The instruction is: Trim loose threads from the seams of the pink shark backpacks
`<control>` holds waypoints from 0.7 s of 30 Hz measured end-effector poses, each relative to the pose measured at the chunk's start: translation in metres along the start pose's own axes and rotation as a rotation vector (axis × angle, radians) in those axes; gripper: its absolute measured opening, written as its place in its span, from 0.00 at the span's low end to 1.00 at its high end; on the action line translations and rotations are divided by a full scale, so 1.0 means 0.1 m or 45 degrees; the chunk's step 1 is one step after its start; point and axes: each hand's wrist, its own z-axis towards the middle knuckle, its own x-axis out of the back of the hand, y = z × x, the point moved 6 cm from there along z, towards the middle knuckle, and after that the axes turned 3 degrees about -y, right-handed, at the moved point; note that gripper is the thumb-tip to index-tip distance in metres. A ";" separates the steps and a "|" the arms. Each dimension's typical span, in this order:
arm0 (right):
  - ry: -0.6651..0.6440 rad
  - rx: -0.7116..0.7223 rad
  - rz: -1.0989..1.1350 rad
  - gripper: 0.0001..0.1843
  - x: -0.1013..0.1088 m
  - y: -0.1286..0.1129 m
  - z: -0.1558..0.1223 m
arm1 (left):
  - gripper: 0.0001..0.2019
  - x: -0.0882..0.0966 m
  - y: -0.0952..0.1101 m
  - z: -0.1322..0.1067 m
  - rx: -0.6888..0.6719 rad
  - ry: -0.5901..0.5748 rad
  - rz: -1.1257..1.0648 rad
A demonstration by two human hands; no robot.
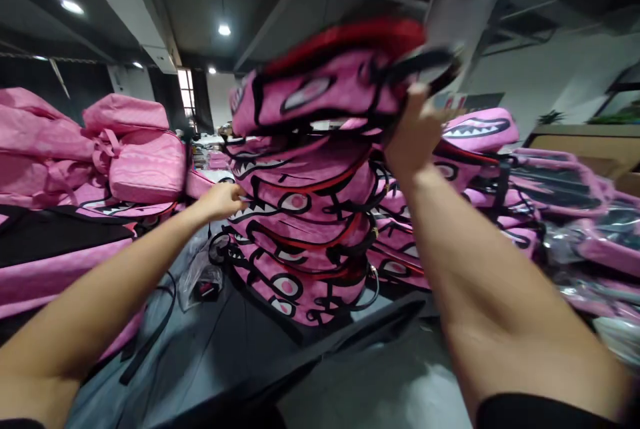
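A tall stack of pink shark-face bags [300,236] stands in front of me, printed with eyes, teeth and black outlines. The topmost bag [320,89], with a red edge, is tilted up on its right side and blurred by motion. My right hand [415,129] is closed on its right end, beside a black strap [425,62]. Against the left side of the stack is my left hand [225,201], its fingers curled in near the middle bags. What those fingers hold, if anything, is hidden.
Pink backpacks [145,156] are heaped at left, and more shark-face bags [475,132] are piled behind at right. Pink pieces with clear plastic [560,182] lie farther right. A clear plastic bag [200,276] and a loose black strap [150,339] rest on the grey surface [185,356].
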 end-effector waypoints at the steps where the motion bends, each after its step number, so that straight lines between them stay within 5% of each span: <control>1: -0.107 0.054 -0.016 0.25 -0.27 0.01 -0.13 | 0.13 -0.16 -0.06 0.00 0.006 -0.033 -0.006; 5: -0.263 0.248 -0.070 0.18 -0.88 0.06 -0.52 | 0.17 -0.40 -0.04 0.02 -0.069 -0.021 -0.010; 9: -0.223 0.323 -0.133 0.20 -0.88 0.13 -0.55 | 0.27 -0.50 0.41 0.17 -0.287 0.030 0.066; 14: -0.223 0.305 -0.171 0.19 -0.78 0.16 -0.49 | 0.34 -0.92 0.89 0.42 -0.431 -0.004 0.106; 18: -0.169 0.323 -0.149 0.21 -0.91 0.14 -0.47 | 0.24 -1.23 0.96 0.51 -0.488 -0.028 0.107; 21: -0.286 0.248 -0.236 0.22 -1.14 0.27 -0.53 | 0.23 -1.34 0.91 0.52 -0.510 -0.040 0.123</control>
